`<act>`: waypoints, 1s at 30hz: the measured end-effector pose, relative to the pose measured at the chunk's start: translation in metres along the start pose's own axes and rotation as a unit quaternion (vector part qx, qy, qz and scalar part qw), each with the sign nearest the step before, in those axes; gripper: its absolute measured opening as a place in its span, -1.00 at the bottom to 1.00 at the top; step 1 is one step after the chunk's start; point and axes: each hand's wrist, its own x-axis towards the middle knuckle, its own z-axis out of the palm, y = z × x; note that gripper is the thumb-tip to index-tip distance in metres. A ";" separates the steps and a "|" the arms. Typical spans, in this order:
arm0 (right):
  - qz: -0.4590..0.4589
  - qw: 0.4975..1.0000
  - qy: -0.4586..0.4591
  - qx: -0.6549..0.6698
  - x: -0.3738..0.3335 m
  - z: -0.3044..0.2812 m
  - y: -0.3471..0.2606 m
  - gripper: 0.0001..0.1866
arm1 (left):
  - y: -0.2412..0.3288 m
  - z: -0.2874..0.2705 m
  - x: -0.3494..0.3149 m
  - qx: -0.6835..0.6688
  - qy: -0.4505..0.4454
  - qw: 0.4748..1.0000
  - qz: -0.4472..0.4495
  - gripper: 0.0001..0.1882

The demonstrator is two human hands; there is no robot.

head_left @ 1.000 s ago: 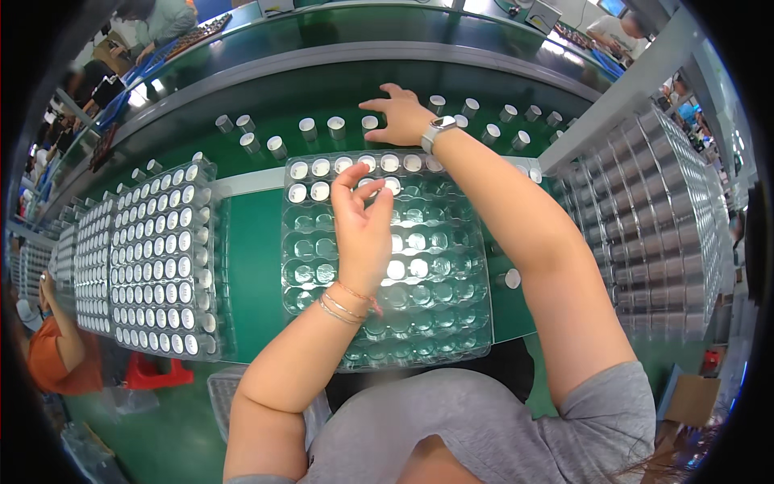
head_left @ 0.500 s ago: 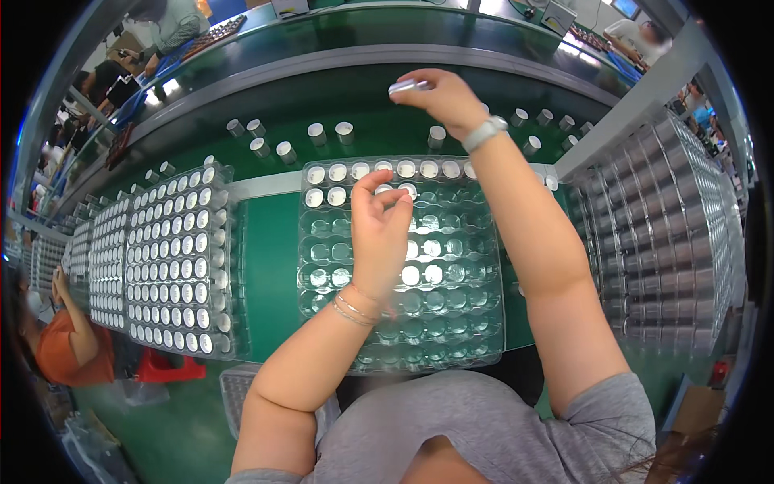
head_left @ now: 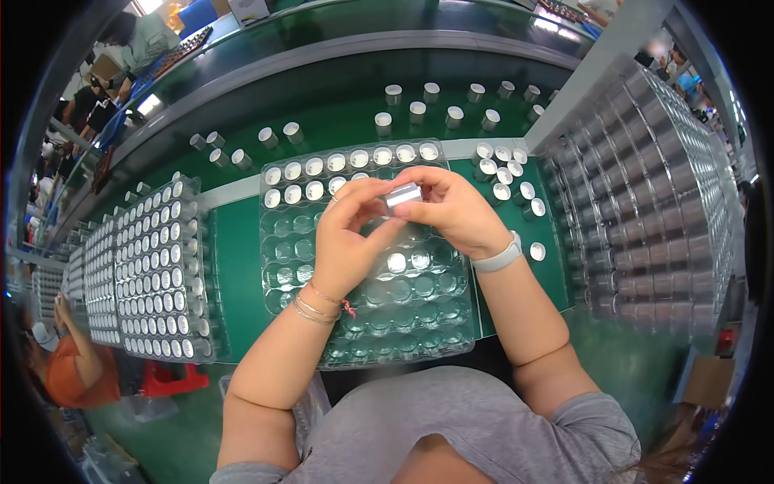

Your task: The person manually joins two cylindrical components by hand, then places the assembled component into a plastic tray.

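A small silvery cylinder (head_left: 403,195) lies on its side between my two hands, above a clear plastic tray (head_left: 270,302). My right hand (head_left: 451,208) is closed on it, thumb below and fingers over the top. My left hand (head_left: 351,234) meets its left end, with the index fingertip and thumb curled around it. White-topped cylinders (head_left: 315,166) stand upright in the tray's far two rows. A few more white tops (head_left: 396,262) show in pockets below my hands; the other visible pockets hold nothing. My hands hide part of the second row and the middle.
Loose cylinders (head_left: 383,123) stand on the green surface beyond the tray, and a cluster (head_left: 504,175) stands to its right. Filled trays (head_left: 165,266) are stacked at the left; a taller stack (head_left: 645,210) rises at the right. A person in orange (head_left: 76,371) is at far left.
My right hand has come down and back from the far surface with the cylinder, meeting my left hand over the tray. The whole view has shifted a little.
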 end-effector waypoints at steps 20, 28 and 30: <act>-0.064 0.992 0.098 -0.043 -0.019 -0.011 -0.013 -0.68 | 0.003 0.000 0.003 -0.119 0.045 0.980 -0.150 -0.72; -0.006 0.993 0.083 -0.086 -0.018 -0.006 -0.010 -0.67 | 0.005 0.000 0.006 -0.120 0.073 0.961 -0.237 -0.69; -0.025 0.995 0.066 -0.074 -0.018 -0.006 -0.005 -0.62 | 0.006 0.000 0.005 -0.098 0.073 0.959 -0.255 -0.68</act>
